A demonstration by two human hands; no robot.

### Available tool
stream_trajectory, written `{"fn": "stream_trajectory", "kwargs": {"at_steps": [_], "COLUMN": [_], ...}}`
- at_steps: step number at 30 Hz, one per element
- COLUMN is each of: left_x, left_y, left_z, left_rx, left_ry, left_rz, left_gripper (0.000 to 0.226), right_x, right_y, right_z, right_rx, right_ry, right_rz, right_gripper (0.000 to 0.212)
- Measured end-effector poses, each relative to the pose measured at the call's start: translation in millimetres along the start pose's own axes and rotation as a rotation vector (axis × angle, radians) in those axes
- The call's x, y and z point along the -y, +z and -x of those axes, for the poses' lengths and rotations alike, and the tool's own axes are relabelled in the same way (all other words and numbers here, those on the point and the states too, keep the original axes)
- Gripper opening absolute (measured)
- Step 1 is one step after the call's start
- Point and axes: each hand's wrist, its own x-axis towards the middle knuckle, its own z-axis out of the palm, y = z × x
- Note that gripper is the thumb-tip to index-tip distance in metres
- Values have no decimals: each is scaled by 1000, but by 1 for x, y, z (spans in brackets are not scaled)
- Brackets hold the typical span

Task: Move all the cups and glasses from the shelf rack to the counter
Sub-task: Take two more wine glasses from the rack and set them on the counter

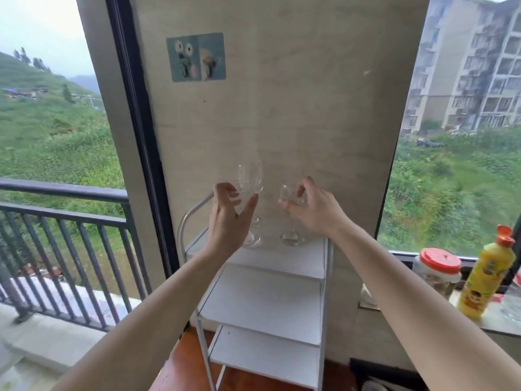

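Three clear wine glasses stand on the top tier of a white shelf rack (296, 258) against the wall. My right hand (315, 210) curls around the bowl of the right wine glass (287, 193), thumb below and fingers over the rim; its foot still rests on the shelf. My left hand (228, 218) is spread with fingers apart beside the bowl of the front left wine glass (242, 184), partly hiding its stem. A taller wine glass (255, 173) stands just behind it. The counter (496, 320) lies to the right, below the window.
On the counter stand a yellow bottle (482, 277) with an orange cap, a jar with a red lid (437, 269) and something of clear glass (511, 303) at the frame's edge. The rack's two lower shelves hold nothing. A balcony railing (62, 218) is on the left.
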Motion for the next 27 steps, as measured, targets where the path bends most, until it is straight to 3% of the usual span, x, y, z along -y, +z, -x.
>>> {"fn": "stream_trajectory", "kwargs": {"at_steps": [9,16,22,27], "left_x": [-41,-54,-10,-5], "left_y": [-59,-114,-109,-72], "left_z": [12,87,201,280], "left_rx": [-61,-74,90,361], "left_ry": [2,40,-83,-273], "left_rz": [165,295,368,521], "left_gripper": [65,52,52,56], "right_x": [48,75,17,-30], "right_y": [-15,3,47,47], "right_z": [32,123,254,361], "right_rx": [-140,-201,-301,-415], "right_ry": [-20,-62,160,476], "right_rz": [-285,-605,-709,-714], "right_gripper": [76,59,56,54]}}
